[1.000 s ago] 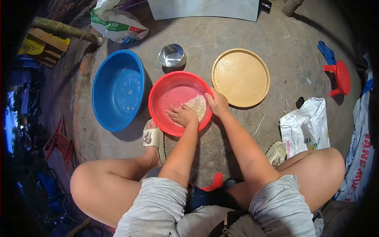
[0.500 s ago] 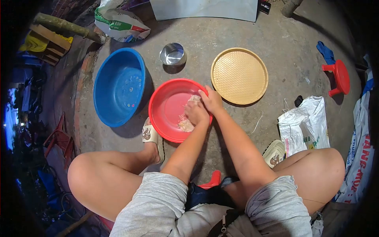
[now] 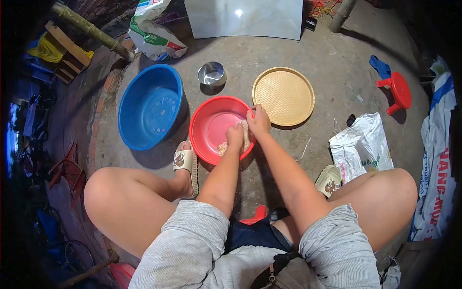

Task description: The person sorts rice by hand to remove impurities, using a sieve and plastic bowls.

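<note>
A red basin (image 3: 206, 117) sits on the floor in front of me, with a pale, crumbly mass (image 3: 246, 132) along its right inner side. Inside the basin my left hand (image 3: 235, 135) is closed at the edge of that mass; what its fingers hold, if anything, is hidden. My right hand (image 3: 259, 120) is closed on the basin's right rim, thumb over the edge. Close behind my right hand lies a round golden woven tray (image 3: 284, 95).
On the left stands a large blue basin (image 3: 150, 107), with a metal pot (image 3: 211, 74) beside it. A red stool (image 3: 400, 91) and a white sack (image 3: 362, 147) are on the right. A white and green bag (image 3: 153, 36) and a pale panel (image 3: 244, 19) stand at the back.
My left hand has drawn its fingers together and shifted slightly down in the basin. My right hand stays at the rim. The camera view has shifted, so the background sits lower.
</note>
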`<state>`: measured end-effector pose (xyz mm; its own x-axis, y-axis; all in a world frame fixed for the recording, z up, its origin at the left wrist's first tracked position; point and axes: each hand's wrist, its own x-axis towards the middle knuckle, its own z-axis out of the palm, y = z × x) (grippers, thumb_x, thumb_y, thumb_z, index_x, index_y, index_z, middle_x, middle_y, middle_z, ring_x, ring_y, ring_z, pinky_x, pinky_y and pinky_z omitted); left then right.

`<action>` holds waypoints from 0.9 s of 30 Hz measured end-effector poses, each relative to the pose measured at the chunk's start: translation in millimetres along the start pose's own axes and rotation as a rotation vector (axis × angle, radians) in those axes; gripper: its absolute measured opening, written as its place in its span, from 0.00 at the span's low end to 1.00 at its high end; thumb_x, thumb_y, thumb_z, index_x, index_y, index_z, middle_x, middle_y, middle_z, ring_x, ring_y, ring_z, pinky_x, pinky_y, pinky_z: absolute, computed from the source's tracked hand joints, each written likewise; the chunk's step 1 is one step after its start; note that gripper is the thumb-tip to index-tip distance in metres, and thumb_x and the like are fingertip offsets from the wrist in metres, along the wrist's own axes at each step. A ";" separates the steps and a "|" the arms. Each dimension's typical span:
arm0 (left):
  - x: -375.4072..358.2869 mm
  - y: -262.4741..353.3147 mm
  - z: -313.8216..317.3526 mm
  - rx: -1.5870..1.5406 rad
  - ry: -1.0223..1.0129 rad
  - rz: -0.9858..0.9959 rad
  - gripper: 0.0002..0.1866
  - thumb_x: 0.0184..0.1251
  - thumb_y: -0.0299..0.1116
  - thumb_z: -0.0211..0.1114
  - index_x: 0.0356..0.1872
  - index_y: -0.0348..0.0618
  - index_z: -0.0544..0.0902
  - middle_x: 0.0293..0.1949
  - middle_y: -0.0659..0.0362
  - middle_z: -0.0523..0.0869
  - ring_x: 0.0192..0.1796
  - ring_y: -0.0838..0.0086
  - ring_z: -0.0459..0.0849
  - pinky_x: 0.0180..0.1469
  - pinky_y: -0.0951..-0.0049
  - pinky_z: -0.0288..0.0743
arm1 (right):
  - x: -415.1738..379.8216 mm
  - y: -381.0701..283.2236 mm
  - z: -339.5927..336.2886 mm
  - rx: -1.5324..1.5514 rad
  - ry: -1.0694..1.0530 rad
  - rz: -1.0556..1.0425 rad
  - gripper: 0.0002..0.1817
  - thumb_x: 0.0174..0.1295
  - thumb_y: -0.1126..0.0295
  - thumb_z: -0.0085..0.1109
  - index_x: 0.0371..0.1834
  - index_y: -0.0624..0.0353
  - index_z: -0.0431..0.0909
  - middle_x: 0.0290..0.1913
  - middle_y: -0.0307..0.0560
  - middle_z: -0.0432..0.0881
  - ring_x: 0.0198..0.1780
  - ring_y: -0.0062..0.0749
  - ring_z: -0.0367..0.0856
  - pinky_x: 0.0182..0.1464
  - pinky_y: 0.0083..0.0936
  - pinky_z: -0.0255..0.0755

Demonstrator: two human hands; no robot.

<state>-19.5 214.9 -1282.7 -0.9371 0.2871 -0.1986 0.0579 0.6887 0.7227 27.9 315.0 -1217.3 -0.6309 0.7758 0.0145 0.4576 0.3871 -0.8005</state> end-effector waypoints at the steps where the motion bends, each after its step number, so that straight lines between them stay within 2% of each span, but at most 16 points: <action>1: 5.4 2.8 -5.6 -0.121 0.020 -0.051 0.17 0.61 0.40 0.51 0.27 0.35 0.79 0.20 0.46 0.79 0.21 0.59 0.78 0.29 0.59 0.73 | -1.5 -6.7 -4.7 -0.051 0.116 -0.087 0.13 0.55 0.62 0.53 0.35 0.62 0.74 0.37 0.58 0.78 0.41 0.52 0.77 0.41 0.43 0.69; 2: 12.7 5.9 -11.9 -0.127 0.020 -0.043 0.17 0.61 0.40 0.51 0.27 0.35 0.79 0.20 0.46 0.79 0.21 0.59 0.78 0.29 0.59 0.73 | -3.2 -12.8 -9.8 -0.102 0.232 -0.174 0.13 0.55 0.63 0.53 0.35 0.62 0.74 0.38 0.58 0.78 0.42 0.51 0.77 0.41 0.42 0.70; 4: 22.1 25.4 -33.5 -0.786 -0.364 -0.318 0.14 0.63 0.41 0.53 0.22 0.45 0.73 0.12 0.62 0.68 0.12 0.76 0.65 0.13 0.71 0.59 | 0.0 -15.8 -11.2 -0.090 0.243 -0.263 0.13 0.56 0.63 0.52 0.35 0.63 0.74 0.37 0.58 0.78 0.39 0.52 0.77 0.40 0.42 0.70; 5: 23.1 36.3 -43.1 -0.789 -0.363 -0.312 0.14 0.63 0.41 0.53 0.22 0.45 0.73 0.12 0.62 0.68 0.12 0.76 0.65 0.13 0.71 0.59 | 2.3 -17.5 -10.6 -0.075 0.245 -0.347 0.13 0.57 0.63 0.51 0.36 0.63 0.74 0.36 0.58 0.78 0.37 0.54 0.77 0.38 0.42 0.70; 6: 22.2 50.8 -55.6 -0.880 -0.449 -0.303 0.13 0.64 0.41 0.53 0.21 0.48 0.70 0.12 0.66 0.64 0.11 0.80 0.60 0.12 0.77 0.51 | 3.7 -20.9 -10.4 -0.074 0.247 -0.355 0.13 0.57 0.63 0.51 0.36 0.63 0.74 0.36 0.58 0.78 0.37 0.54 0.77 0.38 0.42 0.70; 7: 23.4 60.9 -65.8 -0.969 -0.535 -0.292 0.14 0.65 0.41 0.53 0.20 0.52 0.67 0.12 0.70 0.59 0.10 0.85 0.55 0.11 0.82 0.44 | 5.0 -25.3 -9.7 0.075 0.116 -0.174 0.15 0.60 0.61 0.49 0.37 0.64 0.74 0.36 0.58 0.79 0.35 0.53 0.78 0.37 0.40 0.72; 8: 23.9 70.4 -76.6 -0.986 -0.565 -0.298 0.14 0.64 0.42 0.55 0.20 0.51 0.68 0.11 0.69 0.61 0.09 0.83 0.56 0.11 0.81 0.46 | 6.8 -29.9 -9.0 0.221 -0.019 0.006 0.17 0.62 0.60 0.46 0.37 0.65 0.74 0.36 0.59 0.80 0.33 0.51 0.79 0.37 0.38 0.74; 9: 24.5 76.2 -82.8 -0.989 -0.558 -0.291 0.14 0.64 0.42 0.55 0.20 0.51 0.68 0.11 0.69 0.61 0.09 0.83 0.56 0.11 0.81 0.46 | 11.0 -30.8 -4.8 0.224 -0.021 -0.003 0.17 0.62 0.60 0.46 0.37 0.65 0.74 0.36 0.59 0.80 0.33 0.51 0.79 0.37 0.38 0.74; 11: 23.6 85.6 -94.3 -1.128 -0.524 -0.226 0.15 0.64 0.42 0.55 0.19 0.51 0.68 0.11 0.69 0.62 0.09 0.83 0.56 0.10 0.82 0.46 | 16.1 -30.5 4.7 1.029 -0.338 0.656 0.22 0.66 0.57 0.38 0.39 0.67 0.75 0.38 0.60 0.80 0.34 0.48 0.81 0.40 0.35 0.78; 12: 23.8 89.3 -99.9 -1.162 -0.533 -0.201 0.15 0.63 0.41 0.56 0.18 0.51 0.68 0.11 0.68 0.63 0.09 0.83 0.57 0.10 0.82 0.47 | 13.7 -32.3 2.9 1.022 -0.469 0.690 0.24 0.68 0.57 0.34 0.42 0.70 0.74 0.39 0.61 0.80 0.39 0.46 0.82 0.46 0.37 0.78; 13: 23.6 92.7 -105.2 -1.164 -0.526 -0.199 0.15 0.63 0.41 0.56 0.18 0.51 0.68 0.11 0.68 0.63 0.09 0.83 0.57 0.10 0.82 0.47 | 10.9 -35.1 3.0 1.021 -0.476 0.687 0.24 0.68 0.57 0.34 0.42 0.70 0.74 0.39 0.61 0.80 0.39 0.46 0.82 0.46 0.37 0.78; 15: 25.0 97.5 -113.7 -1.234 -0.562 -0.093 0.15 0.62 0.40 0.56 0.18 0.50 0.68 0.11 0.68 0.63 0.09 0.82 0.57 0.10 0.82 0.48 | 6.3 -36.5 5.0 1.193 -0.692 0.874 0.24 0.67 0.59 0.33 0.42 0.70 0.74 0.40 0.61 0.80 0.41 0.46 0.82 0.47 0.38 0.78; 17: 29.7 99.8 -122.9 -1.267 -0.597 -0.085 0.15 0.61 0.40 0.56 0.17 0.49 0.68 0.11 0.67 0.64 0.09 0.82 0.59 0.10 0.82 0.50 | 1.6 -33.5 15.4 1.273 -0.767 0.880 0.23 0.66 0.62 0.32 0.42 0.72 0.74 0.39 0.61 0.80 0.40 0.47 0.81 0.49 0.38 0.77; 20: 27.6 111.2 -140.9 -1.317 -0.649 0.032 0.16 0.60 0.39 0.56 0.15 0.48 0.69 0.12 0.66 0.65 0.13 0.81 0.62 0.13 0.81 0.54 | -7.5 -37.3 22.5 1.408 -0.826 0.906 0.20 0.66 0.65 0.33 0.41 0.72 0.72 0.40 0.61 0.80 0.45 0.46 0.80 0.53 0.37 0.75; 24: 25.3 126.1 -158.6 -1.297 -0.623 0.140 0.15 0.57 0.40 0.57 0.14 0.47 0.69 0.14 0.64 0.67 0.17 0.77 0.65 0.19 0.77 0.59 | -13.6 -42.7 27.9 1.461 -0.853 0.928 0.20 0.65 0.66 0.34 0.41 0.73 0.72 0.41 0.60 0.79 0.43 0.46 0.80 0.50 0.37 0.77; 27: 24.8 137.8 -171.4 -1.281 -0.653 0.176 0.16 0.56 0.41 0.57 0.13 0.48 0.68 0.13 0.63 0.67 0.17 0.76 0.65 0.20 0.76 0.60 | -14.0 -40.2 32.4 1.436 -0.891 0.861 0.20 0.65 0.65 0.34 0.43 0.75 0.71 0.41 0.61 0.78 0.42 0.47 0.80 0.46 0.37 0.79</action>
<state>-93.8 202.8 -1074.7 -0.6090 0.7913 -0.0540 -0.5163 -0.3438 0.7844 -1.9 272.4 -1204.7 -0.8566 -0.1245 -0.5007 0.2814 -0.9261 -0.2512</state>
